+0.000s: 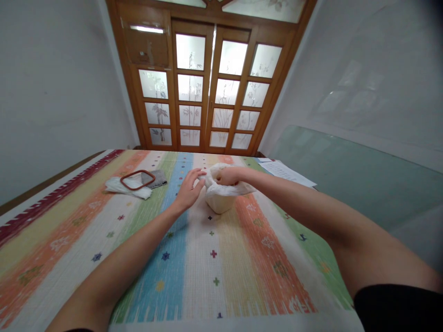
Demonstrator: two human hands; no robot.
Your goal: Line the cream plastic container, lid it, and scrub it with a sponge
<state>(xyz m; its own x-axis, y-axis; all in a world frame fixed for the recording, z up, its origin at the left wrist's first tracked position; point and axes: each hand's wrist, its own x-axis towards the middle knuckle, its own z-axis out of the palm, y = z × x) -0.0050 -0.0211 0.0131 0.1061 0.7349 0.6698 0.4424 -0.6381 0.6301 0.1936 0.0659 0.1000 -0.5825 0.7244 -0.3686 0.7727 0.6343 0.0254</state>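
A cream-coloured bin (pixel 220 204) stands on the striped tablecloth (pixel 200 258), with a white plastic bag (pixel 221 190) lining it and folded out over its rim. My right hand (pixel 228 176) reaches into the bag's opening from the right; its fingers are curled and partly hidden inside, so what they hold, if anything, cannot be made out. At the bin's left side is my left hand (pixel 189 189), fingers apart, with the fingertips touching the edge of the bag.
A reddish-brown rectangular frame (pixel 137 187) lies on white cloth (pixel 119 186) and a grey cloth (pixel 159 178) at the left. Printed papers (pixel 287 172) lie at the back right. Glazed wooden doors are beyond the table, and a pale green panel stands along the right.
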